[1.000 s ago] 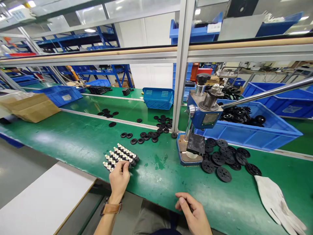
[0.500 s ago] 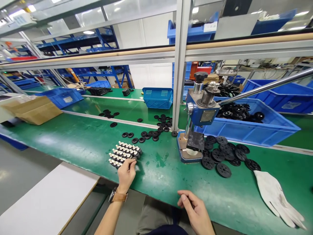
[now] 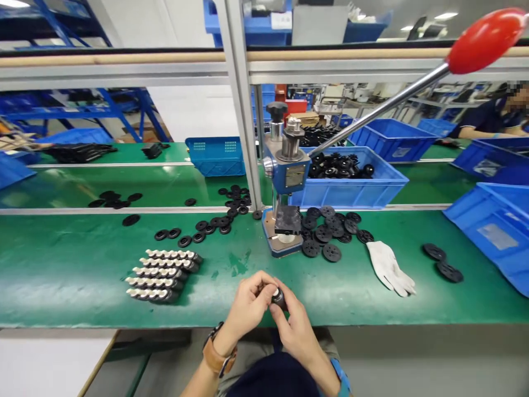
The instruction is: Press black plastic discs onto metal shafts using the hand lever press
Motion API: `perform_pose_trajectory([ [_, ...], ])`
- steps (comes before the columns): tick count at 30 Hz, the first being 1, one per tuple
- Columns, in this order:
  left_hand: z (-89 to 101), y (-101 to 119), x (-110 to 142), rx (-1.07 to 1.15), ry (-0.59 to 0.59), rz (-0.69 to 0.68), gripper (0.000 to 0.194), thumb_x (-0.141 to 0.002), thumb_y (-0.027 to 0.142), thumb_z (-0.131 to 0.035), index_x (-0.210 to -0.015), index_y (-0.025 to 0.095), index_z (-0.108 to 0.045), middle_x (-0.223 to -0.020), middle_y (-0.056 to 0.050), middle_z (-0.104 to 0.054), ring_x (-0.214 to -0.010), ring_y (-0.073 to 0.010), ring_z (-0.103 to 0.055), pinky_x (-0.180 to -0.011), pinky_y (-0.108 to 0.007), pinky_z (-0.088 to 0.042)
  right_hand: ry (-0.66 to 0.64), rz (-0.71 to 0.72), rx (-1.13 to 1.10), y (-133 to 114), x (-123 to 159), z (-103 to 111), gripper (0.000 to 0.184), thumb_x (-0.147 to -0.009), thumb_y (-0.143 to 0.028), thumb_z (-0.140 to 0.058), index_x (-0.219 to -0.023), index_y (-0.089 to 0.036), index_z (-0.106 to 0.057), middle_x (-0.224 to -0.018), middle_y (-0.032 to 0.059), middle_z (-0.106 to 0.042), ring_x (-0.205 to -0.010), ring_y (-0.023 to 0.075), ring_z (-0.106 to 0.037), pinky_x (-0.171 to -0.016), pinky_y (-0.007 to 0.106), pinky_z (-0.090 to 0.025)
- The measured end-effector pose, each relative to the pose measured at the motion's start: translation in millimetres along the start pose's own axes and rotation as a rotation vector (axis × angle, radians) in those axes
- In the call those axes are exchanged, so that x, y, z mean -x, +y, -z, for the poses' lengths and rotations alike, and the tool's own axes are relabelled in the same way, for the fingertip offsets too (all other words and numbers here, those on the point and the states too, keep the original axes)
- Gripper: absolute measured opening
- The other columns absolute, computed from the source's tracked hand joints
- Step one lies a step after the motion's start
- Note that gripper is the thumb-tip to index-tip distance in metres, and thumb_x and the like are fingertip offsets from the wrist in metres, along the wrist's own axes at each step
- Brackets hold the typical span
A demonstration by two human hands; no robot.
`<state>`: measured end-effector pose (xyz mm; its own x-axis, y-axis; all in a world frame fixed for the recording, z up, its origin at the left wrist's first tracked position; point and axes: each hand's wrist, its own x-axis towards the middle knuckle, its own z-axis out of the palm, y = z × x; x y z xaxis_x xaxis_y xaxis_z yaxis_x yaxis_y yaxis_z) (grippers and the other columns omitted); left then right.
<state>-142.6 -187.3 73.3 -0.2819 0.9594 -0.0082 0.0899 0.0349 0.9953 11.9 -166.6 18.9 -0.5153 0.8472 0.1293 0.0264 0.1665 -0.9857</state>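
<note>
Close above the bench's front edge, my two hands meet around a small black cylindrical part with a white top [image 3: 279, 298]. My right hand [image 3: 296, 329] grips its lower side between thumb and fingers. The thumb and fingers of my left hand [image 3: 250, 302] close on its white end from the left. To the left, rows of matching black parts with white tops [image 3: 159, 278] stand on the green bench [image 3: 95, 275]. Ahead of my hands is a blue hand press [image 3: 290, 175], with a black block [image 3: 288, 219] at its base.
The press lever's red knob [image 3: 481, 41] reaches up right. Black discs [image 3: 332, 253] and a white glove [image 3: 389, 268] lie right of the press. Smaller black rings [image 3: 184, 241] are scattered left. Behind stands a blue bin [image 3: 351, 194]. A person [image 3: 483, 118] is at far right.
My left hand has come from the rows of parts over to my right hand, and a black part is now between them. The view has turned to the right.
</note>
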Motion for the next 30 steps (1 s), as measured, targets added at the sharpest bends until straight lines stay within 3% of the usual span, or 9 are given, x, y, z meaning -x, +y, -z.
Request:
perform_pose_trajectory([
  [5, -33.8, -20.5, 4.6, 0.002, 0.166, -0.021, 0.03, -0.091, 0.038, -0.068, -0.114, 0.021, -0.075, -0.091, -0.006, -0.073, -0.082, -0.0206, -0.067, -0.076, -0.029, -0.052, 0.032, -0.26, -0.206, 11.8, 1.3, 8.7, 0.072, -0.104, -0.063, -0.044, -0.159, -0.016, -0.041, -0.086, 0.0062, -0.074, -0.071, 0.0217, -0.07, -0.067, 0.032, -0.061],
  [7, -44.9, -28.9, 9.7, -0.046, 0.1, -0.016, 0.029, -0.092, 0.038, -0.068, -0.114, 0.021, -0.077, -0.106, -0.01, -0.076, -0.098, -0.0251, -0.069, -0.088, -0.032, -0.052, 0.095, -0.247, -0.183, 15.5, 3.6, 10.9, 0.076, -0.103, -0.062, -0.045, -0.164, -0.018, -0.032, -0.112, 0.0122, -0.075, -0.095, 0.0241, -0.074, -0.082, 0.034, -0.062],
  [10, -59.0, -36.4, 16.9, -0.089, 0.011, 0.042, 0.028, -0.095, 0.038, -0.062, -0.108, 0.019, -0.078, -0.102, -0.01, -0.078, -0.094, -0.027, -0.07, -0.087, -0.034, -0.053, 0.091, -0.174, -0.083, 14.3, 7.6, 15.3, 0.075, -0.105, -0.053, -0.048, -0.168, -0.022, -0.022, -0.16, 0.0144, -0.048, -0.143, 0.0257, -0.053, -0.115, 0.036, -0.048],
  [12, -61.8, -36.4, 18.7, -0.106, 0.029, 0.088, 0.028, -0.096, 0.038, -0.059, -0.103, 0.018, -0.077, -0.093, -0.009, -0.078, -0.085, -0.0261, -0.07, -0.079, -0.033, -0.053, -0.014, -0.15, -0.049, 9.7, 9.5, 21.1, 0.076, -0.107, -0.046, -0.047, -0.17, -0.022, -0.011, -0.165, 0.0135, -0.042, -0.149, 0.0247, -0.048, -0.121, 0.038, -0.042],
  [14, -57.4, -32.0, 18.4, -0.143, 0.05, 0.082, 0.025, -0.096, 0.038, -0.061, -0.102, 0.019, -0.076, -0.092, -0.007, -0.079, -0.086, -0.0258, -0.071, -0.079, -0.032, -0.053, -0.142, -0.138, -0.034, 5.0, 9.3, 30.7, 0.077, -0.107, -0.041, -0.048, -0.17, -0.023, -0.007, -0.159, 0.0142, -0.051, -0.138, 0.025, -0.058, -0.118, 0.04, -0.046],
  [18, -38.0, -14.6, 18.6, -0.372, 0.012, -0.057, 0.021, -0.097, 0.035, -0.061, -0.108, 0.023, -0.074, -0.099, -0.006, -0.079, -0.088, -0.025, -0.071, -0.08, -0.033, -0.052, -0.132, -0.111, 0.011, 1.3, 2.2, 57.0, 0.067, -0.104, -0.043, -0.055, -0.164, -0.023, -0.033, -0.135, 0.0133, -0.068, -0.101, 0.0221, -0.071, -0.095, 0.038, -0.059],
  [21, -29.5, -2.8, 21.9, -0.561, -0.086, -0.192, 0.02, -0.1, 0.033, -0.056, -0.105, 0.022, -0.072, -0.095, -0.006, -0.077, -0.085, -0.0252, -0.07, -0.077, -0.035, -0.051, -0.056, -0.059, -0.033, 0.4, -3.5, 73.2, 0.059, -0.101, -0.045, -0.062, -0.155, -0.025, -0.049, -0.132, 0.0115, -0.067, -0.103, 0.0211, -0.069, -0.095, 0.036, -0.057],
  [25, -30.0, 3.3, 26.8, -0.683, -0.15, -0.325, 0.019, -0.103, 0.031, -0.053, -0.107, 0.021, -0.069, -0.091, -0.007, -0.074, -0.082, -0.0251, -0.068, -0.075, -0.036, -0.051, -0.142, -0.108, -0.16, -3.3, -5.8, 80.8, 0.037, -0.096, -0.044, -0.071, -0.128, -0.025, -0.071, -0.109, 0.0057, -0.075, -0.094, 0.0184, -0.071, -0.087, 0.03, -0.058],
  [30, -31.9, 3.1, 29.5, -0.76, -0.167, -0.445, 0.015, -0.104, 0.028, -0.052, -0.108, 0.02, -0.065, -0.09, -0.006, -0.071, -0.079, -0.0247, -0.066, -0.072, -0.036, -0.05, -0.134, -0.209, -0.312, -7.5, -6.1, 79.2, 0.031, -0.092, -0.044, -0.077, -0.113, -0.021, -0.074, -0.092, 0.0026, -0.076, -0.079, 0.0154, -0.071, -0.076, 0.026, -0.059],
])
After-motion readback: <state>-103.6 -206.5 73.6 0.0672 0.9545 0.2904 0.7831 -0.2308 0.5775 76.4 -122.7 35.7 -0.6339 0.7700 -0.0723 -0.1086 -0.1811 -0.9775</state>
